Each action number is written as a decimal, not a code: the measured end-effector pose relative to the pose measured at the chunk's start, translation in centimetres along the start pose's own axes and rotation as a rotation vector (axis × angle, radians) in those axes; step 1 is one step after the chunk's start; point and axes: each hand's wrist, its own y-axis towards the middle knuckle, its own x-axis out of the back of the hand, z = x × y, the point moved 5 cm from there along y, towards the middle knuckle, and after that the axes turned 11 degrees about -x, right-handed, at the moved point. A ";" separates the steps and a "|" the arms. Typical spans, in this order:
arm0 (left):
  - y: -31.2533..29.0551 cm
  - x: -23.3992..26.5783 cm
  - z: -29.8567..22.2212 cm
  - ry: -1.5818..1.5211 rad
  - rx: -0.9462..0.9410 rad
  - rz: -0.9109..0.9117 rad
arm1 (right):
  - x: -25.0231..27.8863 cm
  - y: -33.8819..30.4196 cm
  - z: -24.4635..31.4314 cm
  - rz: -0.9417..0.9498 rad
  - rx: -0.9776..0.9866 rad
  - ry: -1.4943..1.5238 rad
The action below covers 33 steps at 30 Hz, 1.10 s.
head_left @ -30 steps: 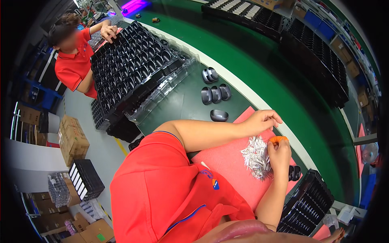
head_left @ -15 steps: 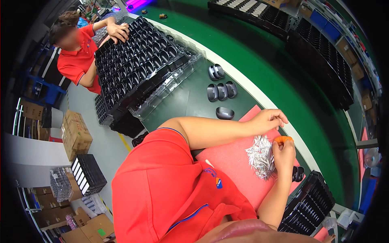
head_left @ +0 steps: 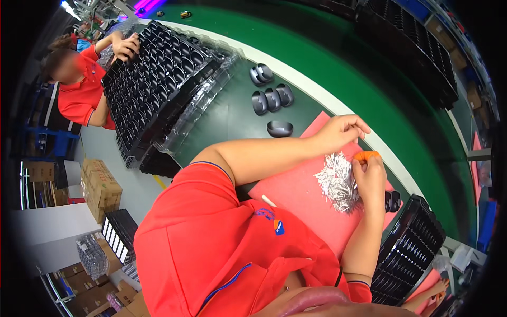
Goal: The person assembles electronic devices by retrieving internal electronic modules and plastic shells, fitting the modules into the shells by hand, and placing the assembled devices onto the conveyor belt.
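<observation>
Silver slivers (head_left: 338,182) looked light, slippery; best pinched mid-length. Right hand (head_left: 372,178): fingers were together; left hand (head_left: 340,132): curled, couldn't tell if closed.

"Can you read any writing from your end?"
"None that I can make out. On my feed the red shirt (head_left: 182,253) bears blue lettering (head_left: 264,213) beside a small blue-and-orange badge (head_left: 279,227), too small to read."
"The brown carton (head_left: 101,190)?"
"I can't read anything there either."

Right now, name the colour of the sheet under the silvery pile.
The sheet is salmon pink, clearest in the head view.
</observation>
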 end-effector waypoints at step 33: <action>-0.1 -0.3 0.0 0.040 0.031 0.008 | 0.0 0.0 -0.6 0.066 -0.060 -0.074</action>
